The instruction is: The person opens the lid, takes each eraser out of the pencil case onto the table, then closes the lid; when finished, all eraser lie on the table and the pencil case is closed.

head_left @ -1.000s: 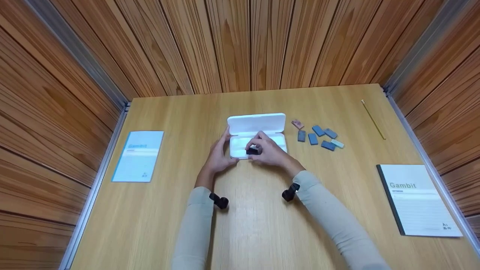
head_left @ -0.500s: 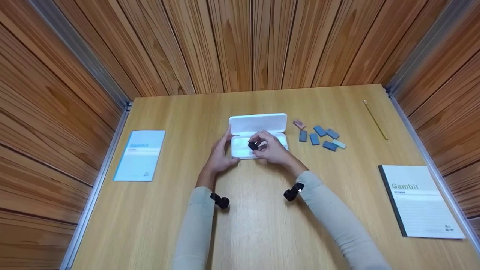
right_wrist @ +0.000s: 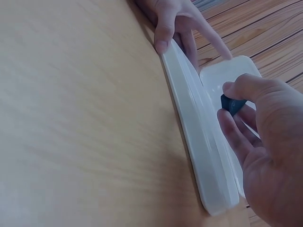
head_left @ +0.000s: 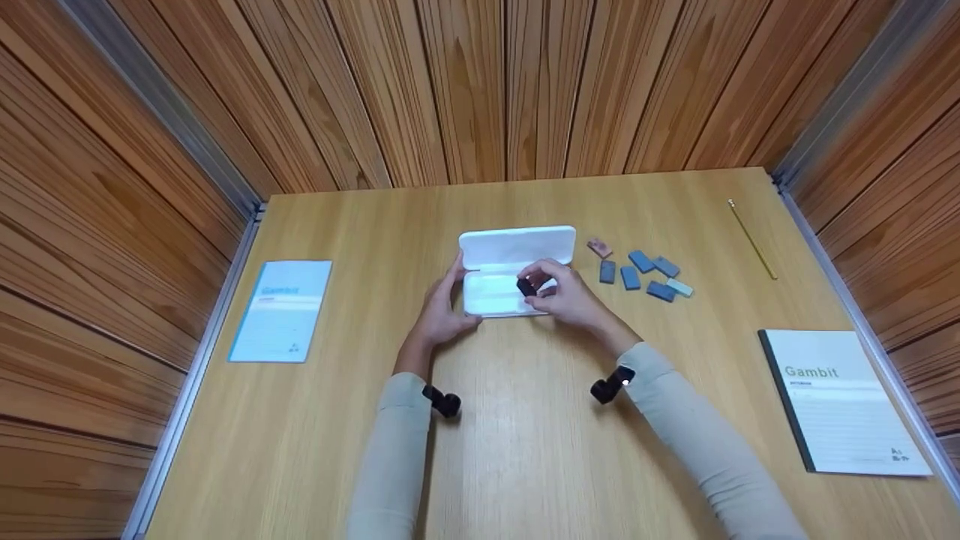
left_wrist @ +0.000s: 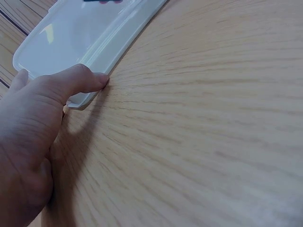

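Observation:
A white plastic pencil case [head_left: 491, 294] lies on the table with its lid [head_left: 517, 246] raised at the back. My left hand [head_left: 440, 315] holds its left end, thumb on the front edge and fingers near the hinge side. In the left wrist view the thumb [left_wrist: 78, 79] bends against the case's rim. Over the tray my right hand [head_left: 566, 295] pinches a small dark block [right_wrist: 232, 103] between thumb and fingers. In the head view this block [head_left: 526, 287] looks black and is tilted; its exact kind cannot be made out. My right hand hides the tray's right part.
Right of the case lie several blue-grey blocks [head_left: 630, 278], a reddish block [head_left: 599, 247] and a pale green block [head_left: 680, 288]. A pencil [head_left: 752, 240] lies farther right. One notebook [head_left: 280, 311] is at left, another [head_left: 844, 401] at right. Wooden panels [head_left: 480, 90] stand behind the table.
My right hand has moved right over the tray, lifting the dark block and turning it from level to tilted. The left hand stays at the case's left end.

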`<state>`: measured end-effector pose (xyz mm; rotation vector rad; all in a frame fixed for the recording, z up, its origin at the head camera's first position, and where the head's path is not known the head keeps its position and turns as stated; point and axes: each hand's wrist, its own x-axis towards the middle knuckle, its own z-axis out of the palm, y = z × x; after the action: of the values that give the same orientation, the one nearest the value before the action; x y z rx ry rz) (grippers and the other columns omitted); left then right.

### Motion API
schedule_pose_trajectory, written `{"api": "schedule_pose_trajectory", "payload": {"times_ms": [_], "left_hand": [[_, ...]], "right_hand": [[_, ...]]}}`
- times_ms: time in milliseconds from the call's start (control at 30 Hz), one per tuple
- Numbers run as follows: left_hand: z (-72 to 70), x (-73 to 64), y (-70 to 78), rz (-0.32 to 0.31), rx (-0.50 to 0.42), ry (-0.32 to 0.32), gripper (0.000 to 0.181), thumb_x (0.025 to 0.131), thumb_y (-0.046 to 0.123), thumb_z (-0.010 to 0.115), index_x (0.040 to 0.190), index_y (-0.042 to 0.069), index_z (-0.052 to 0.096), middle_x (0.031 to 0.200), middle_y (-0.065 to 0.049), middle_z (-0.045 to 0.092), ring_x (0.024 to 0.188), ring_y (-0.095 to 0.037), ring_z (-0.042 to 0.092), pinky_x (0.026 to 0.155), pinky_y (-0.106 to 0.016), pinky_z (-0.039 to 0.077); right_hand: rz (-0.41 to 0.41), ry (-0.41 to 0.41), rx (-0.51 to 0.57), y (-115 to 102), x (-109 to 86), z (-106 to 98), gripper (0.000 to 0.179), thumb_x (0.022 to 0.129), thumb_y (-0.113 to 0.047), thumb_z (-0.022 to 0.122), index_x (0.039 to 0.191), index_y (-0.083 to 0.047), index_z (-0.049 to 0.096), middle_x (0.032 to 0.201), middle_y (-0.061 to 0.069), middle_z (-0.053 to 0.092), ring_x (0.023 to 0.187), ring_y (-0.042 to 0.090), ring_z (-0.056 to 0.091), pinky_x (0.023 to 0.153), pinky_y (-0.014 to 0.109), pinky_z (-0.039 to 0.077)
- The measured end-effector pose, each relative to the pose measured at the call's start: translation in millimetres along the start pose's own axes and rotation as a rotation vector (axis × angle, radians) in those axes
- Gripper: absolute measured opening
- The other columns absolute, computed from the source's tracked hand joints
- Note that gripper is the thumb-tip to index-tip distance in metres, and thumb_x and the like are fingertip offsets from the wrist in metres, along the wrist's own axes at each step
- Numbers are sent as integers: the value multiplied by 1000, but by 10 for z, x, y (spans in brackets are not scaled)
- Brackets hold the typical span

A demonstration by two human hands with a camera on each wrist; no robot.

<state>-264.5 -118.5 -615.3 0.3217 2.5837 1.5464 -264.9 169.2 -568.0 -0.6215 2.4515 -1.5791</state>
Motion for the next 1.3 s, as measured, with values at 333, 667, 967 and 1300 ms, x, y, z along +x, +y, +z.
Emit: {"api": "schedule_pose_trajectory", "payload": {"times_ms": [333,667,967,1300], "left_hand": [[-3,1,-31,37,-4,5,126,88,8,93,183,28,13,173,-7,54,172,-30,35,145,-63,16],[-5,-17,-31,44,1,7,126,88,9,94,183,26,14,171,-9,56,171,-32,36,145,-62,17],[-2,-2,-17,38,18,6,129,87,9,96,183,27,13,171,-10,55,170,-33,37,144,-62,19],[-10,-9,10,26,15,5,127,87,11,94,183,29,13,173,-8,54,171,-33,35,144,-63,18]], "right_hand": [[63,13,-49,146,-232,-351,37,103,-3,78,139,-6,71,137,20,70,125,33,65,105,34,59],[91,74,-114,334,-431,-689,38,102,-1,78,139,-2,72,135,24,72,124,36,67,100,22,55],[110,80,-146,478,-653,-907,40,102,-1,79,141,-2,70,135,25,69,124,37,65,96,12,51],[158,65,-212,589,-734,-938,39,103,-5,80,141,-5,71,138,24,67,128,40,64,97,10,49]]}}
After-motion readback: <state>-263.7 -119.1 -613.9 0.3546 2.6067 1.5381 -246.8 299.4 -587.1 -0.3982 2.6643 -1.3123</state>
